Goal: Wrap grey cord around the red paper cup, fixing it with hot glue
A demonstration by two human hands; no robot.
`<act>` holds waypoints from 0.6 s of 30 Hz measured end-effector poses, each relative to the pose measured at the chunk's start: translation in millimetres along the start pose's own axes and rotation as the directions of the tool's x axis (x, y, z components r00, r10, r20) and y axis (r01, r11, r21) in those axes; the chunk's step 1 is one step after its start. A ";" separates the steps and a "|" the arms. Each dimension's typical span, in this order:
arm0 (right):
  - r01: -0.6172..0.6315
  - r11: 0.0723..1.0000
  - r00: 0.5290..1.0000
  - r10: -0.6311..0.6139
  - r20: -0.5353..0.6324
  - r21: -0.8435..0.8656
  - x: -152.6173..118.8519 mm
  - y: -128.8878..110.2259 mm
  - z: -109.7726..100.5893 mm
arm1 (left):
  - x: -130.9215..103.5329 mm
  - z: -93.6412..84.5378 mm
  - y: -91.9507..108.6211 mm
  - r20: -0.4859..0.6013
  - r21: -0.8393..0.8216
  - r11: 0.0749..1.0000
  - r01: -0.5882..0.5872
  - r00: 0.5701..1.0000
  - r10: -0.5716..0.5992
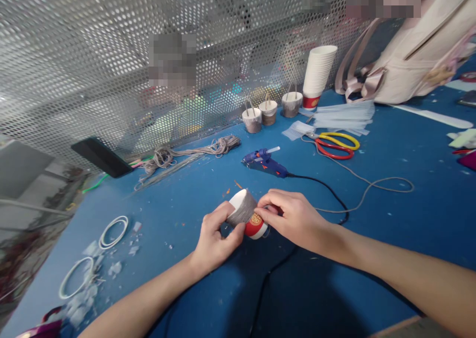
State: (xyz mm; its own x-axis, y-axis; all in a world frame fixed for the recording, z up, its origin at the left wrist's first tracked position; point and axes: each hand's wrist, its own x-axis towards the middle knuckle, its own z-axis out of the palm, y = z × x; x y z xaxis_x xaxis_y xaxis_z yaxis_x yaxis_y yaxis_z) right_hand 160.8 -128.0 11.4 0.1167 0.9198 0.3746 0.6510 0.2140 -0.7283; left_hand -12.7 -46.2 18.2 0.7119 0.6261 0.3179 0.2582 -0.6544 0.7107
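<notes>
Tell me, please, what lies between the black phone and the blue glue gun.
Bundled grey cord lies between the phone and the glue gun, as the head view shows.

Perforated metal screen (111, 70), blue tabletop (178, 258)

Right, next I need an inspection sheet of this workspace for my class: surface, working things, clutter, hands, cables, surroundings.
Surface: blue table, pale flecks, orange bits
Working things: partly wrapped cup; glue gun lying on its side; three wrapped cups; cup stack
Clutter: white rings, clear scraps
Hands: left holds the cup; right has fingers at its side, grip unclear
Cables: black cable from the gun; plug not visible
Surroundings: perforated screen, pale bag
</notes>
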 end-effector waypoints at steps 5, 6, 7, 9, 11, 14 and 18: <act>-0.031 0.999 1.000 0.030 0.007 0.038 0.8 1.5 1.0 | -0.9 -1.4 -3.5 0.035 -0.041 0.999 0.002 0.999 -0.001; -0.042 0.998 0.999 0.041 0.010 0.050 1.2 1.4 1.1 | -0.9 -1.7 -4.3 0.039 -0.051 0.999 -0.002 0.999 0.004; -0.058 0.996 0.998 0.057 0.017 0.067 1.7 1.0 0.9 | -1.1 -1.9 -5.3 0.045 -0.064 0.998 -0.007 0.999 0.010; -0.115 0.987 0.993 0.111 0.044 0.109 2.8 -0.7 0.1 | -1.6 -2.0 -8.4 0.061 -0.103 0.995 -0.013 0.998 0.020; -0.206 0.965 0.977 0.194 0.089 0.162 4.3 -3.3 -1.1 | -2.2 -1.8 -12.7 0.078 -0.155 0.988 -0.013 0.997 0.025; -0.351 0.894 0.934 0.316 0.164 0.279 6.7 -6.9 -3.1 | -2.6 -1.1 -19.1 0.085 -0.228 0.974 -0.009 0.996 0.029; -0.447 0.801 0.894 0.382 0.236 0.398 9.3 -9.2 -4.9 | -1.2 -0.2 -24.0 0.094 -0.275 0.961 -0.022 0.994 0.050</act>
State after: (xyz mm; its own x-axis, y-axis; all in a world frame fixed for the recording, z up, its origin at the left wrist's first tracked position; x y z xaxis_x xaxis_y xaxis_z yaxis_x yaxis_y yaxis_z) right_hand 159.6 -123.0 24.4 0.1764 0.9812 -0.0788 0.1703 -0.1093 -0.9793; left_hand -19.8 -31.2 0.9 0.7823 0.5498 0.2927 0.0523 -0.5263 0.8487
